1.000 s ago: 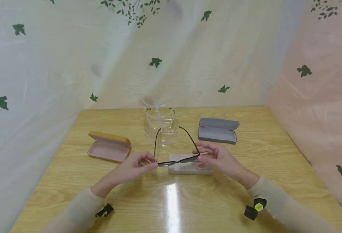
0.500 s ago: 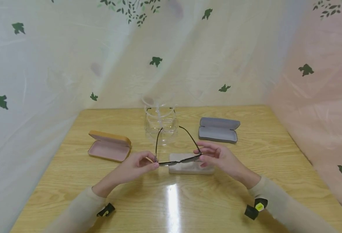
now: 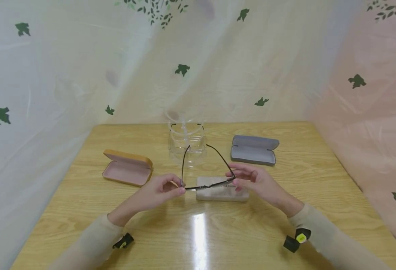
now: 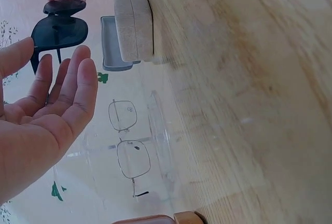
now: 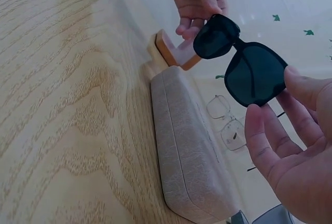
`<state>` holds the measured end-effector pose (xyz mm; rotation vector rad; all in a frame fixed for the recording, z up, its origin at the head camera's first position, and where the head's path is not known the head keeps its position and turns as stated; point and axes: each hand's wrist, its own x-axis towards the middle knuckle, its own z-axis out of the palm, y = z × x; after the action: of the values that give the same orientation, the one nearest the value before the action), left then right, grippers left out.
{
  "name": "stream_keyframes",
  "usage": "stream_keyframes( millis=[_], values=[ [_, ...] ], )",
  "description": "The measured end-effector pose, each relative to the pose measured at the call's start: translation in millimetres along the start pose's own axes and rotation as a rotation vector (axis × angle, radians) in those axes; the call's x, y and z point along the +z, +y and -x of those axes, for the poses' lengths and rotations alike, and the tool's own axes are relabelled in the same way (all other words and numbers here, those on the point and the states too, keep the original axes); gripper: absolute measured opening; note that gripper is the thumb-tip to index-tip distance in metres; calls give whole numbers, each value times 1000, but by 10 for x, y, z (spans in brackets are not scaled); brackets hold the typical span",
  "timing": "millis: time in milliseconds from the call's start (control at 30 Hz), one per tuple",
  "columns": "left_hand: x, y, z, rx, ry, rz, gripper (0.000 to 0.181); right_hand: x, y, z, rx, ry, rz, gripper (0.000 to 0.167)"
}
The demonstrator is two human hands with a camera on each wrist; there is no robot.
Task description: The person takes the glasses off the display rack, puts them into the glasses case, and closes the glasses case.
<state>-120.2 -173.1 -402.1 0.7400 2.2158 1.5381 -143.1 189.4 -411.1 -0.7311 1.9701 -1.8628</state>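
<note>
A pair of black sunglasses (image 5: 255,74) with dark lenses is held in the air between both hands, its temples unfolded and pointing away from the body. My left hand (image 3: 159,192) pinches one end of the frame near the hinge. At the other end, my right hand (image 3: 256,184) grips the opposite hinge corner between thumb and fingers. Just beneath the sunglasses lies a closed beige glasses case (image 3: 222,194) with small printed lettering. In the right wrist view, the thumb and fingertips touch the lens edge.
Behind, a clear stand (image 3: 184,130) bears thin-rimmed glasses (image 4: 133,158). An opened orange case (image 3: 127,168) with pink lining sits left, and an opened grey-blue case (image 3: 253,150) right. A patterned curtain (image 3: 133,75) borders the wooden table (image 3: 164,240).
The sunglasses have tipped slightly, so less of the lenses shows in the head view. Both hands keep their hold. The head view has shifted a little.
</note>
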Motion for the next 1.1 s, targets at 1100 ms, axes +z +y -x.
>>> stream_keyframes(
  millis=[1100],
  values=[
    [-79, 87, -38, -76, 87, -27, 59, 61, -54, -40, 15, -69, 221, 36]
  ],
)
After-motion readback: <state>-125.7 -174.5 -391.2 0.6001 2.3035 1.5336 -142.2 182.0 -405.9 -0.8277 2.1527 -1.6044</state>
